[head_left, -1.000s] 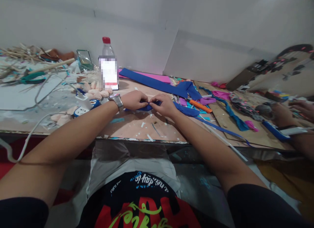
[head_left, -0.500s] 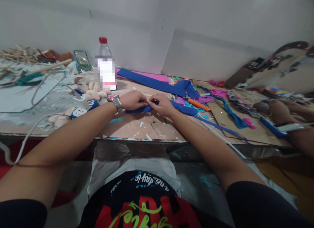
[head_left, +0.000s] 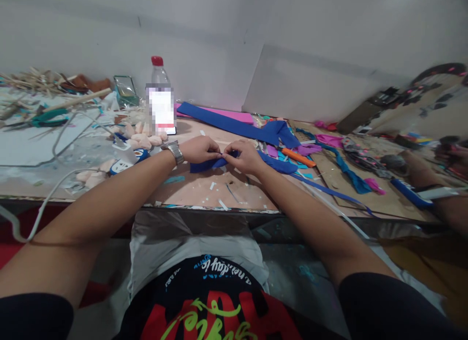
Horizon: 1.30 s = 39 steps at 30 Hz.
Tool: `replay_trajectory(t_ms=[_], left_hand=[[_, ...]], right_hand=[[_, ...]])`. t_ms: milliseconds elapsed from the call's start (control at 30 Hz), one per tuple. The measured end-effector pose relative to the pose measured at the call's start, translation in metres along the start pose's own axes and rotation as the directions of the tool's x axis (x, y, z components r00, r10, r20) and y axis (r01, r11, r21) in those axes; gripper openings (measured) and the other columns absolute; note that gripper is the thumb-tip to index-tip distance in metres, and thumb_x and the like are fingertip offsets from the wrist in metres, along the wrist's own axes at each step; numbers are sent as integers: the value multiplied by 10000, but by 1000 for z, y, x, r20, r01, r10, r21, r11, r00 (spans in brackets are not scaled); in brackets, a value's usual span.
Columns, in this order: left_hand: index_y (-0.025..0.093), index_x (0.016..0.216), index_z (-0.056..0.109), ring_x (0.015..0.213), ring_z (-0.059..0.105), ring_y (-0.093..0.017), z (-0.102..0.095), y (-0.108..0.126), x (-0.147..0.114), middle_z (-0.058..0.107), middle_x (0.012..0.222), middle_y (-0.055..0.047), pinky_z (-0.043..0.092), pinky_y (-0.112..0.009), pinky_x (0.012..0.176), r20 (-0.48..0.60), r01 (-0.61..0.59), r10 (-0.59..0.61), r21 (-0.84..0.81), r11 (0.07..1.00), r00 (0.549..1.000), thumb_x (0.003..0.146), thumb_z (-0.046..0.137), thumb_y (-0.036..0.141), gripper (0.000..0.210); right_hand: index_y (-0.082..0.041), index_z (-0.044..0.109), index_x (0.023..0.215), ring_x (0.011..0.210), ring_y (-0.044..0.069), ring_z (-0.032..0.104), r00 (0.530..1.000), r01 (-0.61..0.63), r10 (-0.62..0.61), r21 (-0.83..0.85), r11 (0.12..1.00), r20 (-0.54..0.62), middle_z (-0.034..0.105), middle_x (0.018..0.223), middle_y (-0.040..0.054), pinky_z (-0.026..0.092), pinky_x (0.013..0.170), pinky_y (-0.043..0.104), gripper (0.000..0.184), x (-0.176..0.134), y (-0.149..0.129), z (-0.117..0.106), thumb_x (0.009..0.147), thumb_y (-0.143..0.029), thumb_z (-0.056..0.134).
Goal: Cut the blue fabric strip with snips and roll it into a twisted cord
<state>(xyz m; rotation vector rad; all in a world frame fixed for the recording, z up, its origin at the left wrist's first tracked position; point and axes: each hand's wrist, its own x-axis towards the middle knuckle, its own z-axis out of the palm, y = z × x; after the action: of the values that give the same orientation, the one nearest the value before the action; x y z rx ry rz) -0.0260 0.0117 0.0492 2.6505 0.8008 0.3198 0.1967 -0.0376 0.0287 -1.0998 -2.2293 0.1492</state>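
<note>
A strip of blue fabric (head_left: 204,165) runs beneath and between my hands, just above the worktable (head_left: 190,191). My left hand (head_left: 199,149), with a metal watch on its wrist, is closed in a pinch on the strip. Close beside it, my right hand (head_left: 244,156) pinches the same fabric, thumb and fingertips together. The two sets of fingertips almost meet. More of the blue strip comes out to the right of my right hand and trails toward the table's front edge. My palms hide part of the cloth.
Behind my hands lie a folded blue cloth (head_left: 234,125) and an orange cutter (head_left: 298,157). A phone (head_left: 161,108) leans on a red-capped bottle (head_left: 157,62). To the left are a power strip (head_left: 127,160), cables and green pliers (head_left: 49,117). Another person's arm (head_left: 420,169) reaches in at right.
The blue fabric left of my fingertips has shifted and now hangs a little lower and wider. Both hands keep their pinch, and the view has moved slightly.
</note>
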Motion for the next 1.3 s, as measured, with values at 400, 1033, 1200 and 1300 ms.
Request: replay_trajectory(t_ms=[400, 1033, 1200, 1300], left_hand=[[151, 852, 772, 560, 437, -123, -3, -4, 0, 598, 620, -5, 295, -279, 580, 70, 30, -20, -154, 988, 997, 936, 538, 510, 437], [171, 940, 741, 636, 690, -146, -4, 0, -3, 784, 811, -88, 500, -257, 654, 343, 344, -135, -677, 651, 930, 932, 505, 262, 253], [175, 957, 763, 600, 673, -153, -6, 4, -4, 796, 873, -114, 477, -282, 622, 311, 330, -158, -646, 688, 937, 944, 469, 275, 312], [169, 965, 788, 594, 666, -159, -5, 3, -3, 785, 816, -117, 472, -282, 610, 261, 279, -147, -597, 752, 954, 979, 456, 351, 379]], right_hand=[[-242, 808, 854, 786, 232, 704, 998, 47, -47, -7, 999, -35, 814, 830, 42, 429, 882, 431, 206, 0, 7, 0, 912, -412, 706], [-274, 822, 929, 857, 223, 693, 992, 119, -121, -106, 987, -18, 826, 880, 31, 318, 1006, 472, 153, 0, -3, -3, 934, -341, 684], [-285, 819, 928, 858, 229, 680, 994, 106, -107, -116, 988, -9, 821, 880, 29, 301, 1041, 495, 175, -1, -4, -2, 948, -344, 656], [-280, 820, 915, 854, 232, 680, 994, 104, -107, -116, 988, -17, 822, 880, 33, 302, 1046, 502, 173, -1, -4, -2, 944, -341, 660]])
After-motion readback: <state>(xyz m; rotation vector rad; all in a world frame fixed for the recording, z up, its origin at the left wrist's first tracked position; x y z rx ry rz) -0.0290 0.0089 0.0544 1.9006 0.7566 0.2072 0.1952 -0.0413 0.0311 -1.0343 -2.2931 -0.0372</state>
